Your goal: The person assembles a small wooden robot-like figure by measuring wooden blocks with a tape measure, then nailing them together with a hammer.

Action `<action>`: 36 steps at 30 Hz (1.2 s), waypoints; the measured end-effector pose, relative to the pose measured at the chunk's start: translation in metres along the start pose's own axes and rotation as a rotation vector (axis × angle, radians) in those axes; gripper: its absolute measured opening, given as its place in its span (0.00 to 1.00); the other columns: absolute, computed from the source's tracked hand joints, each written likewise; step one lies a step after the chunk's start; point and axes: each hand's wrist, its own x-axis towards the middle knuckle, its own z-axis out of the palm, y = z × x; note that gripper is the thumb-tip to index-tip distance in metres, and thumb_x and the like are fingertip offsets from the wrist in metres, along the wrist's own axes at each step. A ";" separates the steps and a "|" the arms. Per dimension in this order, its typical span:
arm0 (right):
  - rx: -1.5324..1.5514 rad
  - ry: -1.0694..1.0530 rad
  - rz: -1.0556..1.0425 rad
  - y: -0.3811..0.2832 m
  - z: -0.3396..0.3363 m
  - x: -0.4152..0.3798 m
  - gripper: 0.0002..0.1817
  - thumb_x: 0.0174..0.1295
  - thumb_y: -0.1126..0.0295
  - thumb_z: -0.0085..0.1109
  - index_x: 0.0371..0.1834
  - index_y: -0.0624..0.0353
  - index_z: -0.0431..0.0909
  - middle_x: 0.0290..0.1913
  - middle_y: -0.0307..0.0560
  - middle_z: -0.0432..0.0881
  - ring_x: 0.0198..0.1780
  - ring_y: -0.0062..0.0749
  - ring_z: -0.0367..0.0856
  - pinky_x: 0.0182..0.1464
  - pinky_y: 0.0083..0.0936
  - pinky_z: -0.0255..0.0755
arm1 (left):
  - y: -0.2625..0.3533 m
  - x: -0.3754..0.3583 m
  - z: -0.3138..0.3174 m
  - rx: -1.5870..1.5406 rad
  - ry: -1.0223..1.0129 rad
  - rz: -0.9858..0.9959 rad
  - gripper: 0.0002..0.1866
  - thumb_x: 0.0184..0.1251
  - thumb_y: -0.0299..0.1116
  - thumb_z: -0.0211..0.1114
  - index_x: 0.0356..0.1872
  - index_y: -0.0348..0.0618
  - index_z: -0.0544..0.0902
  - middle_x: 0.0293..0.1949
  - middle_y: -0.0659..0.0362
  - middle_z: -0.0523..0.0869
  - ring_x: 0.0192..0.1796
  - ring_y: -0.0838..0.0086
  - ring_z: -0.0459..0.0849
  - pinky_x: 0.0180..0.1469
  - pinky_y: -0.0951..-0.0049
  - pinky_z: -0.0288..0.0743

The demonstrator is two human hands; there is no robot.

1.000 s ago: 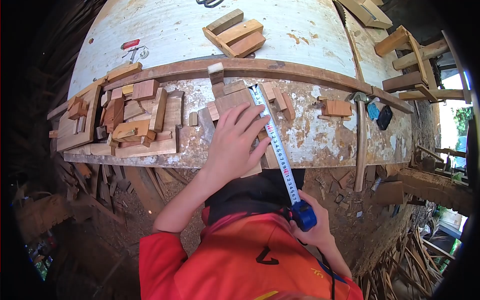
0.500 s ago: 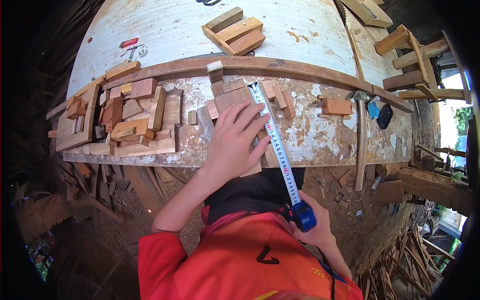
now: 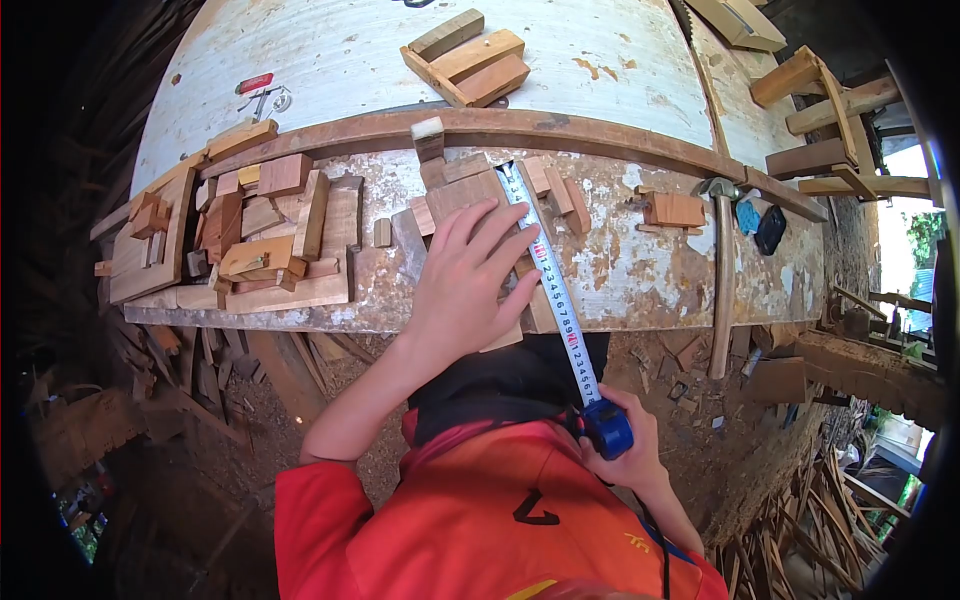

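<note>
Right grip [image 3: 630, 435] closed on tape case [image 3: 607, 428], off the near edge of the surface [image 3: 650, 290]; blade [image 3: 556, 290] extends from it beside board [image 3: 462, 198]. Left grip [image 3: 468, 285] open, spread flat on board, fingertips at blade, hiding board's middle. Blade's far markings hard to read. Blocks [image 3: 556, 188] close right of blade; beam [image 3: 600, 138] beyond; hammer [image 3: 722, 270] farther right.

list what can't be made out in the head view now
- Head view: middle of the wooden board, under the left hand
- Head view: part of the tape measure case, behind the right hand
- Head view: dark object, cut off by top edge
</note>
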 end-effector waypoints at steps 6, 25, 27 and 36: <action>0.066 0.083 -0.011 -0.003 0.007 0.006 0.35 0.55 0.72 0.81 0.68 0.63 0.78 0.42 0.50 0.93 0.40 0.37 0.95 0.45 0.29 0.86 | -0.001 -0.001 -0.002 -0.022 0.006 0.000 0.24 0.70 0.37 0.76 0.64 0.42 0.88 0.71 0.53 0.85 0.74 0.48 0.78 0.77 0.45 0.69; 0.040 0.102 -0.059 0.008 0.007 0.008 0.35 0.54 0.73 0.79 0.67 0.64 0.79 0.44 0.51 0.92 0.42 0.38 0.95 0.47 0.29 0.86 | 0.012 -0.120 0.003 -0.377 0.256 0.221 0.08 0.74 0.35 0.69 0.34 0.44 0.89 0.28 0.59 0.83 0.31 0.67 0.82 0.35 0.65 0.73; 0.070 0.106 -0.057 0.010 0.007 0.007 0.34 0.54 0.73 0.79 0.67 0.65 0.79 0.44 0.51 0.92 0.42 0.36 0.95 0.47 0.29 0.86 | 0.012 -0.136 0.017 -0.413 0.084 0.238 0.11 0.74 0.40 0.72 0.38 0.43 0.88 0.30 0.57 0.84 0.33 0.67 0.85 0.35 0.65 0.76; 0.062 0.265 -0.098 0.016 -0.015 0.047 0.34 0.59 0.70 0.76 0.69 0.68 0.75 0.47 0.50 0.89 0.48 0.30 0.89 0.55 0.28 0.82 | 0.012 -0.160 0.022 -0.148 -0.502 -0.105 0.42 0.58 0.61 0.82 0.64 0.39 0.85 0.53 0.51 0.84 0.57 0.55 0.87 0.57 0.57 0.85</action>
